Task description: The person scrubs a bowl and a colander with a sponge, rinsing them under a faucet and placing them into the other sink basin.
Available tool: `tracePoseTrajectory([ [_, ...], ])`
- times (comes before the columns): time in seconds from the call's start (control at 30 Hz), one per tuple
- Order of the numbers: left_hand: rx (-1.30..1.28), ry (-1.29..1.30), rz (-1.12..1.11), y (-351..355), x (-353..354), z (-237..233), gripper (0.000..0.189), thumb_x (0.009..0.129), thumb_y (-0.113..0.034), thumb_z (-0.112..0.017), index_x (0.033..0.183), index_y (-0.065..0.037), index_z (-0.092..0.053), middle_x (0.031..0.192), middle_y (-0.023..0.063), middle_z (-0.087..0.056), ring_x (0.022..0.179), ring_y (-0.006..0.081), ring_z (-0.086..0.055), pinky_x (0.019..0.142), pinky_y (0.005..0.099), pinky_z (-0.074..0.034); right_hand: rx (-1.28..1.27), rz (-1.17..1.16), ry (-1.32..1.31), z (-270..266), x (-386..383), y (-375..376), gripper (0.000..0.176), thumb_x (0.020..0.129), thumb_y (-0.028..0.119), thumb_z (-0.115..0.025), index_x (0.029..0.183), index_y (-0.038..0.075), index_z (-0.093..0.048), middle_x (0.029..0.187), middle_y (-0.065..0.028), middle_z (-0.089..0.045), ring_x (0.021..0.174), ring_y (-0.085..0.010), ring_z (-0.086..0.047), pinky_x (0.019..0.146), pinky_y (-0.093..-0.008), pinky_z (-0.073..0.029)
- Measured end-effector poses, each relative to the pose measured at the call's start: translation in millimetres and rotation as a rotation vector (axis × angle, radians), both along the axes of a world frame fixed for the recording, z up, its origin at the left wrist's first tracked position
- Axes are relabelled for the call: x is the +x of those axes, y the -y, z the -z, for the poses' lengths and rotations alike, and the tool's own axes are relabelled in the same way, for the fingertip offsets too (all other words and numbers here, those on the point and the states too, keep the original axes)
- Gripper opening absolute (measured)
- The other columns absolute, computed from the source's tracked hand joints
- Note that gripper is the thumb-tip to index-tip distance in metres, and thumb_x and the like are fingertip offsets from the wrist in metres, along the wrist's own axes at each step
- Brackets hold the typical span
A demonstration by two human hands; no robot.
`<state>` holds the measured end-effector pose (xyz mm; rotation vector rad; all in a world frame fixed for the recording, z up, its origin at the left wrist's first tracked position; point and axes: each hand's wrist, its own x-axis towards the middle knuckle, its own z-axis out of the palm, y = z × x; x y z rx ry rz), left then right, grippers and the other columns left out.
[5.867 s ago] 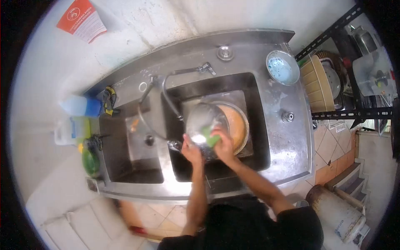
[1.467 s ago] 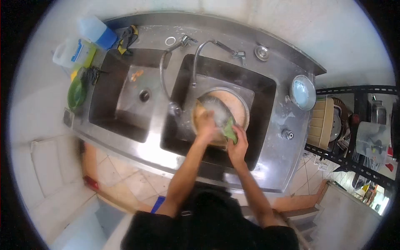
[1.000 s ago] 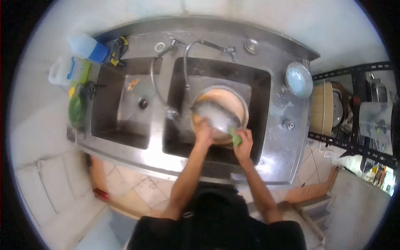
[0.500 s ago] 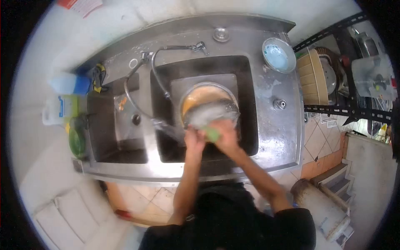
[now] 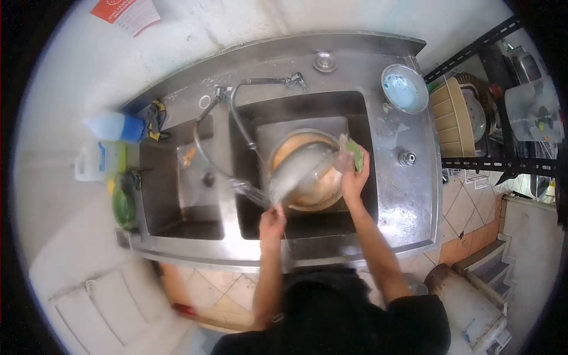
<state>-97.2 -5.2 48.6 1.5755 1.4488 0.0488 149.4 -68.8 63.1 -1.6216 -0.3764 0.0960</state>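
Observation:
Inside the large sink (image 5: 359,124) sits a wide round basin (image 5: 324,204) with an orange-tan inside. Tilted over it is a blurred, silver-grey metal piece (image 5: 302,168) with a rounded outline, its exact kind unclear. My left hand (image 5: 272,223) pinches its lower left end, fingers closed. At the basin's right rim, my right hand (image 5: 356,177) is closed around a green scrubbing pad (image 5: 355,155), with something pale and pinkish beside it, close to the metal piece's upper right edge. A hose's clear spray end (image 5: 248,190) lies just left of the basin.
Two flexible hose taps (image 5: 228,92) rise behind the sinks. To the left are a smaller sink (image 5: 177,228), a blue-liquid jug (image 5: 115,127) and a green bottle (image 5: 123,204). At right stand a bowl of bluish liquid (image 5: 404,89) and a black-framed rack (image 5: 497,163).
My hands have moved apart: the right went right and up with the green pad, the left slightly down. The metal piece now slants up to the right. The camera view has shifted slightly.

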Motion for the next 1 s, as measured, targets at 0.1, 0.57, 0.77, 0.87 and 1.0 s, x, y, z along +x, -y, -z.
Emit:
tracePoseTrajectory([
  [0.1,0.12,0.142,-0.035,10.6,-6.4,0.5,0.039,0.094,-0.028,-0.051,0.095,0.008,-0.065,0.085,0.0206,-0.068,0.083,0.0244,-0.067,0.073,0.0323,-0.048,-0.155,-0.185,0.124,17.4,1.3,-24.1,0.033,0.079,-0.005,-0.056,0.111,0.002,-0.059,0.105,-0.011,-0.062,0.103,-0.0229,-0.056,0.092,-0.0323,-0.042],
  [0.57,0.852,0.162,0.4,-98.4,64.9,-16.6,0.049,0.077,-0.01,-0.068,0.123,0.0,-0.053,0.106,0.02,-0.062,0.099,0.0341,-0.058,0.089,0.039,-0.045,-0.063,-0.455,0.396,-0.1,-24.2,-84.7,0.05,0.063,-0.009,-0.051,0.107,0.008,-0.066,0.104,-0.0109,-0.062,0.105,-0.0314,-0.054,0.092,-0.0435,-0.04],
  [0.77,0.479,0.456,0.427,-82.6,73.8,32.7,0.052,0.071,0.007,-0.053,0.123,0.002,-0.055,0.123,0.0218,-0.057,0.113,0.0345,-0.057,0.093,0.0405,-0.045,0.042,-0.624,0.716,9.6,-44.0,-71.4,0.047,0.066,-0.006,-0.053,0.107,0.01,-0.068,0.11,-0.0105,-0.063,0.108,-0.0293,-0.058,0.1,-0.044,-0.042],
  [0.87,0.752,0.347,0.297,-54.2,85.2,8.3,0.059,0.068,0.008,-0.056,0.126,-0.002,-0.054,0.127,0.0254,-0.053,0.114,0.0349,-0.055,0.093,0.0408,-0.043,-0.058,-0.677,0.556,-2.7,-12.6,-62.5,0.044,0.07,-0.005,-0.054,0.109,0.009,-0.067,0.115,-0.0134,-0.061,0.11,-0.0296,-0.057,0.102,-0.0403,-0.041],
  [1.0,0.765,0.26,0.199,-39.1,87.3,-15.3,0.065,0.066,0.008,-0.056,0.13,-0.003,-0.052,0.129,0.0261,-0.052,0.122,0.0387,-0.049,0.1,0.0397,-0.04,-0.056,-0.31,0.04,47.5,-3.2,-82.1,0.037,0.077,-0.003,-0.057,0.113,0.003,-0.064,0.113,-0.0165,-0.063,0.109,-0.0316,-0.058,0.096,-0.0381,-0.044],
])
